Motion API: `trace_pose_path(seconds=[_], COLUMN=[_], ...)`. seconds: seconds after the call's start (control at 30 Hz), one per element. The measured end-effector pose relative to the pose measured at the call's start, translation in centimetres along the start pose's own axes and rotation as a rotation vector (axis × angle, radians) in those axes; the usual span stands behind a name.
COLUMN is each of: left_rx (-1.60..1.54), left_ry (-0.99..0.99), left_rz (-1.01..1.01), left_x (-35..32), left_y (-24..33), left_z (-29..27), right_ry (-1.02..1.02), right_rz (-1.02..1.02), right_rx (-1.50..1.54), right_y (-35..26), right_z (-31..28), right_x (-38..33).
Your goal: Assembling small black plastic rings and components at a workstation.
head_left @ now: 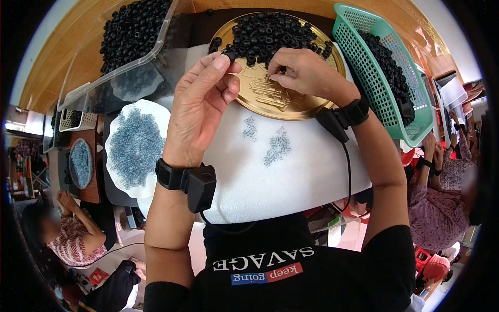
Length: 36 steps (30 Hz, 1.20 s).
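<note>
My left hand (200,99) is raised at the near left edge of a round gold tray (332,78). Its thumb and fingertips pinch a small black ring-shaped part (228,53). Over the middle of the tray is my right hand (306,75), its fingers closed and pointing down; a bit of black shows by them, but what they hold is hidden. A heap of similar black parts (270,36) covers the tray's far half. Below the right fingers, the gold surface carries thin gold lines or slivers that I cannot tell apart.
Tiny blue-grey pieces fill a scalloped white plate (161,117) at left; two small piles (278,145) lie on white foam (312,177). Black parts fill a clear bin (67,99) at far left and a green basket (382,88) at right. Other people sit both sides.
</note>
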<state>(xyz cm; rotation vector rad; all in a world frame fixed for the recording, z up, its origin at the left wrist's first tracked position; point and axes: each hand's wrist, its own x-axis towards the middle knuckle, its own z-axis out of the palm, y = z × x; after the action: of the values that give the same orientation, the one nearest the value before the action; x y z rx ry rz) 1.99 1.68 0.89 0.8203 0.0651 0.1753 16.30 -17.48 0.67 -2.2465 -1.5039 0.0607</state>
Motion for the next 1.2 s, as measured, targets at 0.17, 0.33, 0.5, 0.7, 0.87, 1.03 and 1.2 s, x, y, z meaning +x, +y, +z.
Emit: trace_pose_path(seconds=[0.17,0.33,0.5,0.7,0.87,1.03,1.2], left_rx=[0.05,0.06,0.153,0.182,0.159,0.178,0.212], left_ry=[0.006,-0.011,-0.029,-0.075,-0.125,-0.105,-0.084], left_rz=[-0.005,0.002,-0.083,-0.112,-0.049,-0.031,-0.028], left_x=[-0.1,0.2,0.0,-0.3,-0.3,-0.4,-0.4], left_y=[-0.1,-0.3,-0.9,-1.8,-1.8,-1.7,-1.5], left_z=[0.3,0.3,0.2,0.9,1.1,1.1,1.1], right_ry=[0.018,0.088,0.036,0.098,0.112,0.154,0.156], right_rz=[-0.022,0.011,0.244,0.146,0.126,0.159,0.164], right_rx=[0.084,0.309,0.867,1.086,1.118,1.094,1.08], right_y=[0.2,1.0,-0.6,-1.4,-1.5,-2.0,-2.5], right_z=[0.2,0.5,-1.2,-1.5,-1.2,-1.1,-1.0], right_x=[-0.3,-1.0,-1.2,-1.5,-1.5,-1.3,-1.2])
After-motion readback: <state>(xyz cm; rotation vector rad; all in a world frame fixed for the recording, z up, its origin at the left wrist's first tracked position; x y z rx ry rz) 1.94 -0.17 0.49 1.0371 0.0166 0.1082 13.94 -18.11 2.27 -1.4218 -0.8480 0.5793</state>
